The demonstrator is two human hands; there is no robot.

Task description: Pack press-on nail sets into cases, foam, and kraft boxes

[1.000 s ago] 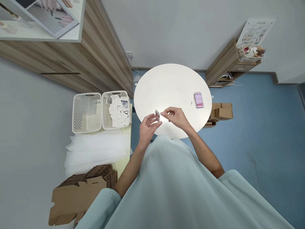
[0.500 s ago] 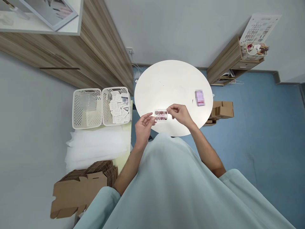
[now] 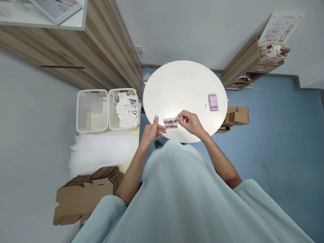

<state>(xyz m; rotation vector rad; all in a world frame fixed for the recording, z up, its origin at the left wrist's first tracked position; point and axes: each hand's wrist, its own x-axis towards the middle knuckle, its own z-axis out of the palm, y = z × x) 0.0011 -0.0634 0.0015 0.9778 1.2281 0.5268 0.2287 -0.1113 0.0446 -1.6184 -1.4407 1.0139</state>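
Observation:
A small white card of press-on nails (image 3: pixel 170 123), with two rows of dark red and patterned pieces, is held over the near side of the round white table (image 3: pixel 187 81). My right hand (image 3: pixel 191 123) pinches its upper right corner between thumb and fingers. On the other side, my left hand (image 3: pixel 152 131) is open, thumb raised and fingers stretched toward the card's left edge. Its fingertips are at or just under that edge; I cannot tell whether they touch. A purple pack (image 3: pixel 213 102), blurred out, lies at the table's right.
To the left stand two white baskets, one with clear plastic boxes (image 3: pixel 93 103), the other with printed cards (image 3: pixel 125 109). White sheets (image 3: pixel 103 152) and flattened cardboard boxes (image 3: pixel 83 199) lie nearer. Brown cartons (image 3: pixel 236 116) sit right of the table, below a wooden cabinet (image 3: pixel 243 62).
My left thumb has lifted off the card and the left fingers have opened out. The card has tilted slightly, still pinched in my right hand. The view has shifted a little.

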